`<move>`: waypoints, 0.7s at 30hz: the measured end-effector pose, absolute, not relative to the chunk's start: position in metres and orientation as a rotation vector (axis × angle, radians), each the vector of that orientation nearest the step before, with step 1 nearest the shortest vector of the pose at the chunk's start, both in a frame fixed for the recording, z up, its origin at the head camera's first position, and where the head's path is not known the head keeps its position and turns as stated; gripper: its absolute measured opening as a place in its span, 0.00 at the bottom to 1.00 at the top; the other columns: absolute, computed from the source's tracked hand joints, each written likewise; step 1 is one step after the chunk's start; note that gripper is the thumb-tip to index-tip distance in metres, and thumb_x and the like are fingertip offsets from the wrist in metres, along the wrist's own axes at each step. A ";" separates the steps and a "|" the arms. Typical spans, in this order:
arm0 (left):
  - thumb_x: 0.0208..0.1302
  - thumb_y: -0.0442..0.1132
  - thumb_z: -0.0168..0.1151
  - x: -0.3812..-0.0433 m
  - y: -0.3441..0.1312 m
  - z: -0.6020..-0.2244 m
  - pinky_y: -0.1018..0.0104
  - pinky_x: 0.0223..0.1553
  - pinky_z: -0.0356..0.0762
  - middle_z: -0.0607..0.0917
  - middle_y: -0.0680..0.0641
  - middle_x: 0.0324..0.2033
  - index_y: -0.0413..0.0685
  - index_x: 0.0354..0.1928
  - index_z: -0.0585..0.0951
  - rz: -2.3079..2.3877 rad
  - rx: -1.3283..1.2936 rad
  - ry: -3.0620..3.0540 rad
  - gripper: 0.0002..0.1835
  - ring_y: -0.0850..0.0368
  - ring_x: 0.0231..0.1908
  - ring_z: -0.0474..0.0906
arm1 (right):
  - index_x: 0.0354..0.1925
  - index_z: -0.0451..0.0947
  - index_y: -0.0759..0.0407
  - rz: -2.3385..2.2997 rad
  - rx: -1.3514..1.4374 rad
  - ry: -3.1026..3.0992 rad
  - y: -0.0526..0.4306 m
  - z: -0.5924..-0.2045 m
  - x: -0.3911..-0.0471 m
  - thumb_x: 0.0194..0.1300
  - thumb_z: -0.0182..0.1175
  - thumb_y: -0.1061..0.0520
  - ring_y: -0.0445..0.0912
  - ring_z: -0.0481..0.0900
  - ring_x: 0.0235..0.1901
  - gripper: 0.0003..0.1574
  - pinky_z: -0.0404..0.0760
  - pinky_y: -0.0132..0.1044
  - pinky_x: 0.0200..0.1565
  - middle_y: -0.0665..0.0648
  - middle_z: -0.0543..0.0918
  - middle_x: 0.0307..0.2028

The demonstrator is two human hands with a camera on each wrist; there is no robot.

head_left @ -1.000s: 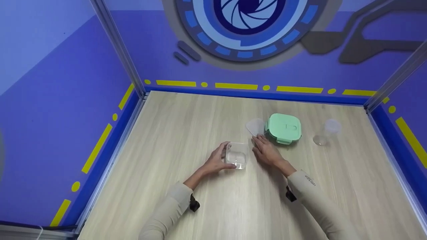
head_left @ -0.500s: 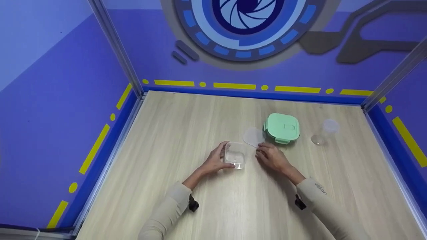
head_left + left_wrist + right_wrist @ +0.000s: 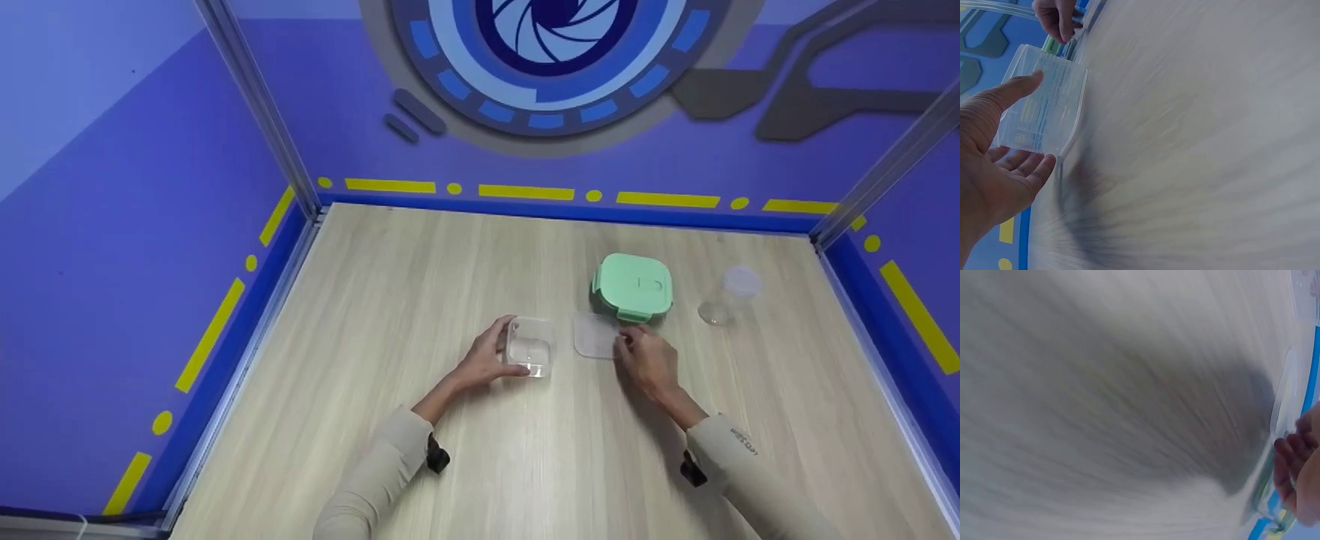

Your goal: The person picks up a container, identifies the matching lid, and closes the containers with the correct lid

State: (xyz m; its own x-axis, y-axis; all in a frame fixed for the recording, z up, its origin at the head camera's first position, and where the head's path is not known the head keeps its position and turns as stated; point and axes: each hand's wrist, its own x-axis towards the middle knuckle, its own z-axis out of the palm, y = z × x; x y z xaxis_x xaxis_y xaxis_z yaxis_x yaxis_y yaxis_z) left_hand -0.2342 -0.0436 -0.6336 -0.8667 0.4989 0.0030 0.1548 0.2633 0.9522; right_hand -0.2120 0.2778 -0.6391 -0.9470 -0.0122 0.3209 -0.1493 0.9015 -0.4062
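Note:
My left hand (image 3: 484, 361) grips a clear square plastic container (image 3: 530, 347) on the table, thumb on its near side and fingers round the far side. In the left wrist view the thumb (image 3: 1022, 90) lies against the container's wall (image 3: 1064, 107). Just to the right, a thin translucent square lid (image 3: 595, 336) appears close to the tabletop. The right hand (image 3: 651, 364) pinches that lid by its right edge. From the right wrist, the lid (image 3: 1283, 402) shows edge-on beside curled fingers (image 3: 1296, 447).
A light green lidded lunch box (image 3: 634, 286) stands just beyond the right hand. Farther right is a clear jar-like container (image 3: 742, 283) with a whitish top. Blue-purple panels (image 3: 525, 142) bound the wooden table (image 3: 420, 262) at the back and sides.
The right hand has drawn the translucent lid toward the person and to the right, away from beside the green box, turning it squarer. The left hand and clear container have stayed nearly still.

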 end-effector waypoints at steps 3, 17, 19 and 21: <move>0.51 0.34 0.81 -0.235 -0.043 -0.634 0.47 0.70 0.71 0.68 0.32 0.72 0.39 0.77 0.57 1.639 0.613 2.231 0.55 0.35 0.70 0.71 | 0.40 0.86 0.70 0.616 0.005 -2.804 0.284 -0.639 -0.212 0.65 0.67 0.61 0.55 0.85 0.29 0.11 0.84 0.52 0.33 0.65 0.88 0.32; 0.50 0.37 0.81 -0.240 -0.044 -0.636 0.45 0.76 0.60 0.71 0.36 0.71 0.40 0.76 0.58 1.503 0.686 2.354 0.54 0.42 0.73 0.66 | 0.27 0.85 0.64 0.958 -0.276 -2.981 0.290 -0.630 -0.226 0.65 0.62 0.61 0.43 0.70 0.20 0.11 0.65 0.33 0.22 0.51 0.77 0.18; 0.52 0.37 0.80 -0.239 -0.044 -0.636 0.45 0.76 0.60 0.69 0.36 0.72 0.40 0.77 0.58 1.498 0.689 2.351 0.54 0.42 0.73 0.65 | 0.24 0.82 0.62 1.013 -0.300 -2.980 0.291 -0.629 -0.227 0.64 0.61 0.61 0.42 0.69 0.18 0.12 0.64 0.33 0.20 0.49 0.75 0.15; 0.53 0.37 0.80 -0.238 -0.045 -0.636 0.45 0.76 0.60 0.68 0.36 0.73 0.40 0.77 0.57 1.498 0.685 2.347 0.54 0.41 0.74 0.65 | 0.24 0.82 0.62 1.091 -0.328 -2.964 0.291 -0.628 -0.227 0.62 0.60 0.62 0.41 0.70 0.17 0.11 0.66 0.32 0.20 0.49 0.77 0.15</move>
State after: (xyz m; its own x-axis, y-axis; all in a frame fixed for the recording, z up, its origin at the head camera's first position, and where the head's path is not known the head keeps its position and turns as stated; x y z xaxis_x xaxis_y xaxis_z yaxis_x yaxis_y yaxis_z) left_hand -0.2382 -0.0446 -0.6361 -0.8505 0.5255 0.0234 0.2423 0.3519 0.9041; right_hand -0.2267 0.2906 -0.6281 -0.9781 0.1810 -0.1023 0.2041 0.7426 -0.6378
